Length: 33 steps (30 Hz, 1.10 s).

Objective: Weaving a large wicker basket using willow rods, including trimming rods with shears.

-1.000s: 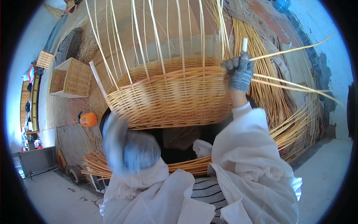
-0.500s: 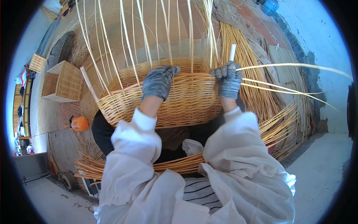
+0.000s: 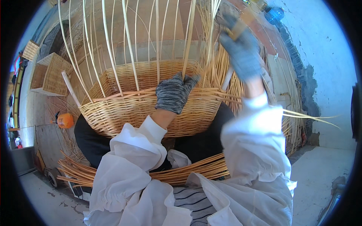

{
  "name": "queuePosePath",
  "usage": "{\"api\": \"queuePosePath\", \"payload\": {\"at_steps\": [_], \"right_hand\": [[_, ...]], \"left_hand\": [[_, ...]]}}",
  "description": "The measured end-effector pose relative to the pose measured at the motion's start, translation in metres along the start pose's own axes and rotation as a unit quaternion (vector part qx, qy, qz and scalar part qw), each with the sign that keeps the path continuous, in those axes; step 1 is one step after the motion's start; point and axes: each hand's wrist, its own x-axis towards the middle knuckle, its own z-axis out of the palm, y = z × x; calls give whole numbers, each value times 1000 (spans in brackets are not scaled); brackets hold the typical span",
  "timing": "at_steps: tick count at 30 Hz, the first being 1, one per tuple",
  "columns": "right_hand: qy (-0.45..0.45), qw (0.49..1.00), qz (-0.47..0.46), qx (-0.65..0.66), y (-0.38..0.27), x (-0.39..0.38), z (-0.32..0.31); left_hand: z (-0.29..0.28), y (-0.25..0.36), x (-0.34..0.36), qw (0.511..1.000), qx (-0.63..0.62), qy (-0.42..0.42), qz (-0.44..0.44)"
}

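A half-woven wicker basket (image 3: pixel 143 116) rests across my lap, with tall upright stakes (image 3: pixel 132 52) rising from its rim. My left hand (image 3: pixel 174 93), in a grey knitted glove, is closed at the near rim. Its thumb and fingers pinch a thicker pale stake (image 3: pixel 187 41). My gloved right hand (image 3: pixel 243 54) is raised beyond the basket's right end, beside a cluster of stakes. Motion smears its fingers and a brownish strip by them, so its hold is unclear. Thin weaving rods (image 3: pixel 309 117) stick out to the right past my sleeve.
A bundle of brown rods (image 3: pixel 196 169) lies across my lap. More long rods (image 3: pixel 230 100) are heaped behind the basket's right end. At the left are a finished wicker box (image 3: pixel 56 75) and an orange container (image 3: pixel 65 120). A blue bottle (image 3: pixel 274 16) stands by the right wall.
My right hand has left the right end of the rim and swung up and away. My left hand has slid right along the rim to a stake. The view has shifted slightly.
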Motion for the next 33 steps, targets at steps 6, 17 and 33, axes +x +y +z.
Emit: {"api": "queuePosePath", "payload": {"at_steps": [6,17,33], "right_hand": [[22,991,82,103,4,46,14],[251,830,69,493,70,-144,-39],[165,910,344,165,-2,-130,-61]], "left_hand": [[-3,-3,31,996,50,-20,-74],[-15,37,-15,989,104,-96,30],[-42,17,-10,968,110,-10,226]]}}
